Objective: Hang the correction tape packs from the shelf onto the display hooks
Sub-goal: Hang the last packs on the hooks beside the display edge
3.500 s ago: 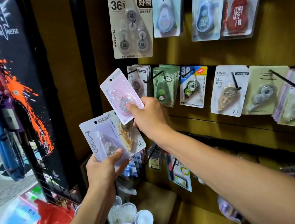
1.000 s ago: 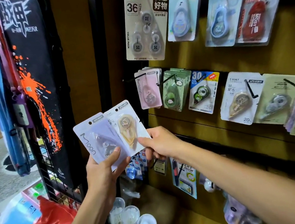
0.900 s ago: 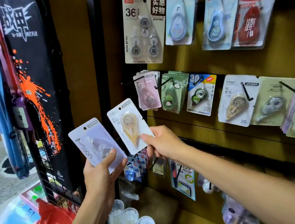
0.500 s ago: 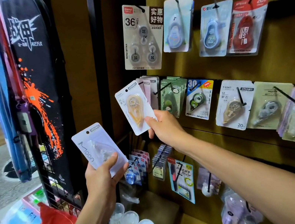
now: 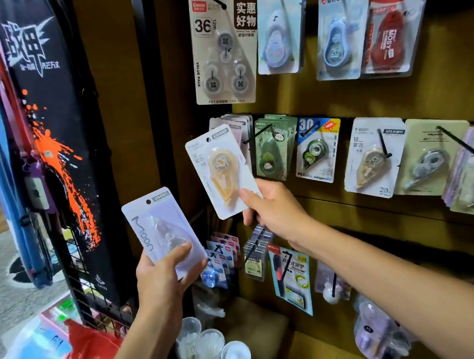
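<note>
Head view: my right hand point(image 5: 272, 208) pinches the yellow correction tape pack point(image 5: 221, 171) by its lower corner, just left of the pink-pack hook point(image 5: 253, 136) on the display board's left edge. I'd tilt its punched hole onto that prong tip. My left hand point(image 5: 163, 273) grips the lilac Moon pack point(image 5: 162, 226), waiting lower.

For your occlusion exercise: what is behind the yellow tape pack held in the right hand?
Behind the yellow tape pack hangs a stack of pink packs; only their top and right edges show, their hook hidden.
</note>
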